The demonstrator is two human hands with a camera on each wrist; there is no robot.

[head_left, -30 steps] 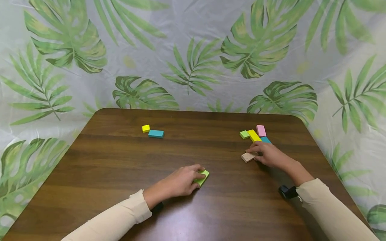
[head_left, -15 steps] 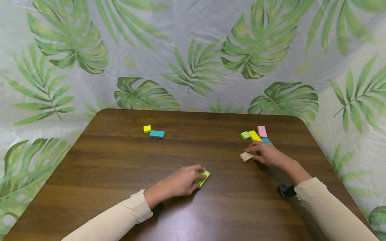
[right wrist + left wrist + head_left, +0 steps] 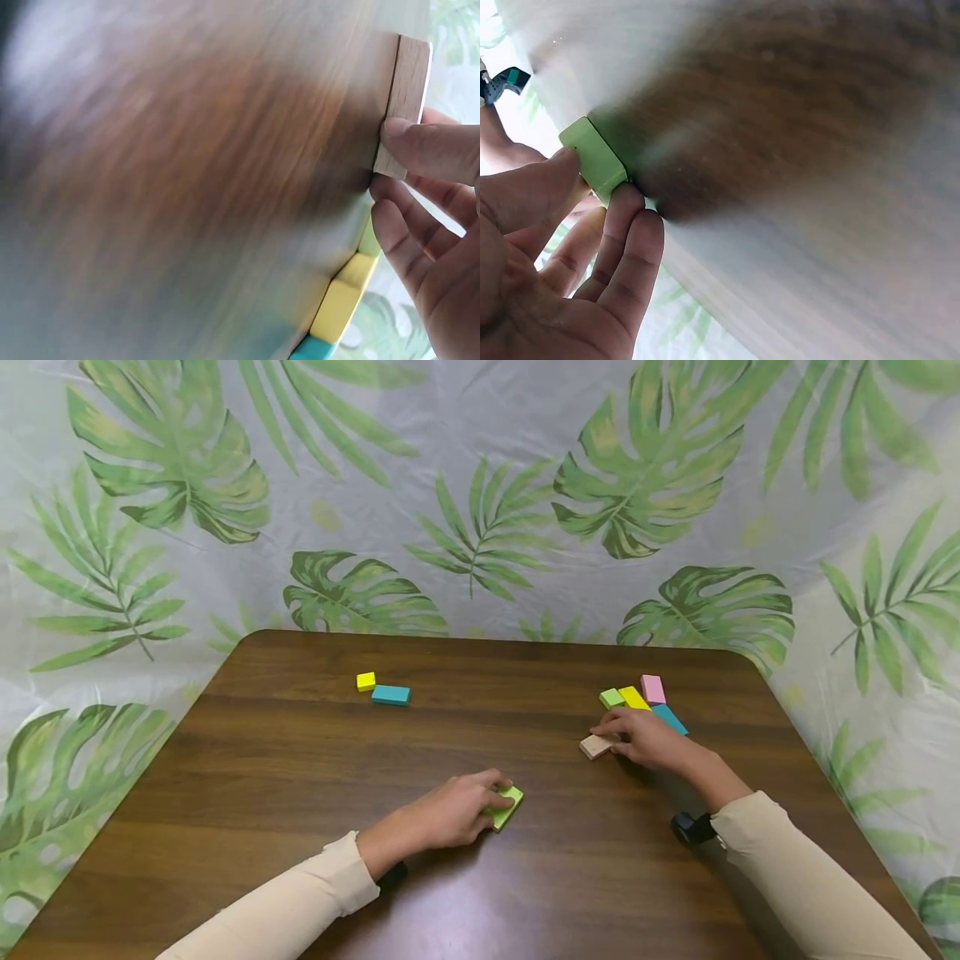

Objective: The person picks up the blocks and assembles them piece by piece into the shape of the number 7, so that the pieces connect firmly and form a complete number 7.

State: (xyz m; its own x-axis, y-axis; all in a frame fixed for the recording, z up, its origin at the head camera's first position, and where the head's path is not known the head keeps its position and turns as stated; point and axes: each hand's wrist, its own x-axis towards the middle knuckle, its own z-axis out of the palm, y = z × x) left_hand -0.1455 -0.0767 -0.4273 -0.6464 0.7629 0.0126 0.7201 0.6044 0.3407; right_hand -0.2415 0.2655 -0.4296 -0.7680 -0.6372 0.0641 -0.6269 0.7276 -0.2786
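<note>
Across the table, head view: a two-handed business, one block to each hand, and both blocks look to lie flat.
Lime block: near the middle, the left hand over it with fingers bent around it, right end showing.
Wooden block: over to the right, one end poking clear of the right hand, which pinches it.
Right-hand neighbours: just beyond, a small green block, a long yellow block partly behind the hand, a pink block and a far-right blue block.
Far-left pair: well apart from both hands, a small yellow block just beside a far-left blue block.
Left wrist, lime grip: thumb on the face, fingertips at the near end, the gap no wider than the block.
Right wrist, wooden grip: thumb against the side, fingers behind and at the end, closed as far as the block allows.
Step in hand: positioning, I'd say, the right hand guiding the wooden block while the left steadies the lime one.
Next move: seems to call for a low, level slide, fingers clear of the neighbours.
</note>
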